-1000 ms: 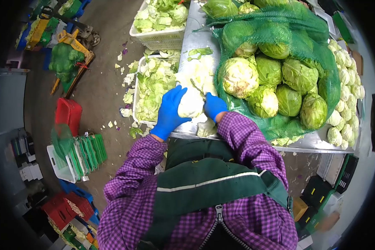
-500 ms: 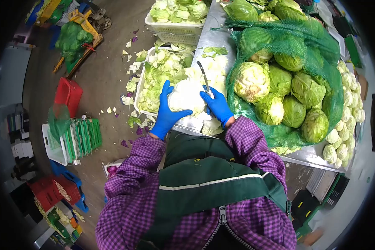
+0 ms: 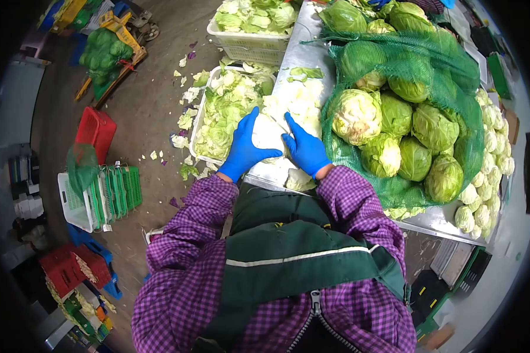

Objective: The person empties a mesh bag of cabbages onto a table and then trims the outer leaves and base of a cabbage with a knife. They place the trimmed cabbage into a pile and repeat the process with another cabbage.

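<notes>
A pale, trimmed cabbage (image 3: 267,133), bright and washed out, lies between my hands over the metal table edge. My left hand (image 3: 244,149), in a blue glove, cups its left and near side, thumb pointing right. On the other side my right hand (image 3: 306,147), also blue-gloved, presses against the cabbage with thumb and fingers. No knife shows; whether one is hidden under the right hand I cannot make out. A cut cabbage piece (image 3: 300,180) sits near the right wrist, and pale loose leaves (image 3: 303,97) lie beyond the hands.
A green net sack (image 3: 359,53) of whole cabbages fills the right of the metal table (image 3: 297,47). Trimmed cabbages (image 3: 483,206) are piled at far right. Leaf-filled crates (image 3: 197,126) stand left. Another person's blue-gloved hand (image 3: 380,3) shows at the top. Scraps litter the floor.
The knife seen upright at my right hand is no longer visible. The cabbage has turned or shifted slightly, and both hands have moved a little right. Another person's gloved hand has appeared at the top.
</notes>
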{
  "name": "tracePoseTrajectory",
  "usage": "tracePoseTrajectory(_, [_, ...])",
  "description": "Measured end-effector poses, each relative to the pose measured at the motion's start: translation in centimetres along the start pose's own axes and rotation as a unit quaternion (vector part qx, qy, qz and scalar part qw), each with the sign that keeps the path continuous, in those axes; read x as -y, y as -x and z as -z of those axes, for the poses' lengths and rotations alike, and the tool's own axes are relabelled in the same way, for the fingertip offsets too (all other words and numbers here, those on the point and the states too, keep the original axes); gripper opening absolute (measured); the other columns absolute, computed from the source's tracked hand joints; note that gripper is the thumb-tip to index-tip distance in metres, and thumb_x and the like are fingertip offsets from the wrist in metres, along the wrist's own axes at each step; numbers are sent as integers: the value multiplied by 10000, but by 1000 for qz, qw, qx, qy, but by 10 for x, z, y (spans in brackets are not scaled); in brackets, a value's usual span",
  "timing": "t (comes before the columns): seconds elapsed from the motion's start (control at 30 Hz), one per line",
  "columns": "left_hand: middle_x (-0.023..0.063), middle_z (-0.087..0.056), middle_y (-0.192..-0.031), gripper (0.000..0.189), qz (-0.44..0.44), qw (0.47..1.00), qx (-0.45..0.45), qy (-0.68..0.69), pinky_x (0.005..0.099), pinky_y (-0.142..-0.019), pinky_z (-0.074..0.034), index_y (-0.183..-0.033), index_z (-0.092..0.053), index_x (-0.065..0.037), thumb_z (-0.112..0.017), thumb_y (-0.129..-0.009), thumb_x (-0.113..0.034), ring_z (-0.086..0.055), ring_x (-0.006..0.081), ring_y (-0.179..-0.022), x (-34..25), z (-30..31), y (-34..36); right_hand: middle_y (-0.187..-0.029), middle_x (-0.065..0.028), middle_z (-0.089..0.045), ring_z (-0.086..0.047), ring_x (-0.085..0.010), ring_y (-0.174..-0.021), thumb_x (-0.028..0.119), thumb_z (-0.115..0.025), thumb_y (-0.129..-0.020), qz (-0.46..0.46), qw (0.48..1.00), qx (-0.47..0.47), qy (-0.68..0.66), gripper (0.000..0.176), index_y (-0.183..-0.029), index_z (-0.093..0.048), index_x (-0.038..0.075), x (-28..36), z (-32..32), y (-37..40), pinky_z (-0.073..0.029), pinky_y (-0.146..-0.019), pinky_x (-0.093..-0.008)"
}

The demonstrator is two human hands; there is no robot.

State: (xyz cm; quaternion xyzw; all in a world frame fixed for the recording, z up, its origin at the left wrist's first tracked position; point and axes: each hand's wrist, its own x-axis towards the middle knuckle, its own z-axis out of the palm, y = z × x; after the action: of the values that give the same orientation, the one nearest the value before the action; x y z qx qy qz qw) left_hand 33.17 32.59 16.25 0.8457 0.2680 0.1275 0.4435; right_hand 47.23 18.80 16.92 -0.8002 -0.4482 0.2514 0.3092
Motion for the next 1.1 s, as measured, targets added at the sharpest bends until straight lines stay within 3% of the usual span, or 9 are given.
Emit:
tracePoseTrajectory(0.13, [182,-378,-1358,1156,-20,1000,5,1,410,-1015,-361,-1428,-248,-42,-890,-511,-332,-389,321,-1250,-5,3,2,-792,-196,-660,-643,-352,-702,393,-478,-924,-82,987,-105,-88,483,-1305,-480,95,-11,3,-35,-498,-668,-433])
tracePoseTrajectory(0.23, [202,-349,-1389,1160,-24,998,14,63,422,-1066,-297,-1420,-267,-45,-891,-490,-349,-331,350,-1297,3,6,10,-766,-129,-640,-584,-163,-543,361,-522,-916,-212,946,-22,-244,485,-1293,-488,58,-22,14,-47,-483,-507,-320])
tracePoseTrajectory(0.47, [171,-250,-1475,1081,-115,984,96,92,395,-1111,-213,-1439,-246,-72,-862,-575,-274,-201,310,-1384,27,32,30,-711,-68,-584,-469,-124,-423,310,-525,-929,-280,881,-95,-370,440,-1256,-508,16,-36,3,-50,-391,-378,-272])
tracePoseTrajectory(0.6, [150,-223,-1492,1077,-21,993,58,99,387,-1123,-181,-1438,-228,-39,-856,-594,-270,-184,281,-1392,5,27,42,-722,-75,-599,-493,-122,-445,295,-629,-863,-206,878,-134,-411,600,-1361,-400,52,-7,26,-44,-418,-399,-262])
tracePoseTrajectory(0.73, [186,-287,-1443,1046,-13,994,-104,23,395,-1091,-246,-1418,-259,-21,-852,-603,-301,-272,310,-1346,-5,-7,29,-1019,-245,-615,-618,-279,-946,376,-777,-700,14,985,-61,-161,1054,-1462,-125,52,-12,3,-54,-492,-818,-334])
tracePoseTrajectory(0.8, [179,-323,-1420,1031,-27,993,-114,-16,396,-1078,-270,-1404,-289,-26,-857,-589,-303,-307,305,-1329,0,-9,25,-1166,-271,-562,-537,-303,-1135,417,-772,-687,-28,984,-17,-173,961,-1418,-282,32,-22,-9,-61,-421,-950,-347])
tracePoseTrajectory(0.93, [162,-339,-1417,988,-89,991,-53,81,394,-1096,-254,-1390,-323,-32,-851,-593,-281,-317,302,-1327,20,13,34,-1006,-204,-646,-621,-331,-929,351,-738,-700,-180,971,-6,-156,501,-1035,-630,-5,-41,-22,-81,-484,-829,-383])
tracePoseTrajectory(0.97, [157,-341,-1416,990,-105,992,-35,52,395,-1106,-235,-1398,-315,-48,-847,-597,-283,-299,300,-1338,27,18,36,-887,-199,-663,-637,-337,-804,320,-730,-697,-120,982,-107,-102,437,-974,-643,-7,-52,-30,-80,-503,-741,-393])
tracePoseTrajectory(1.1, [157,-334,-1421,985,-70,997,22,-9,400,-1107,-229,-1396,-320,-64,-848,-599,-302,-268,291,-1357,6,34,41,-829,-169,-673,-646,-269,-720,279,-745,-695,-208,951,-94,-209,404,-950,-652,-20,-73,-31,-89,-513,-674,-367])
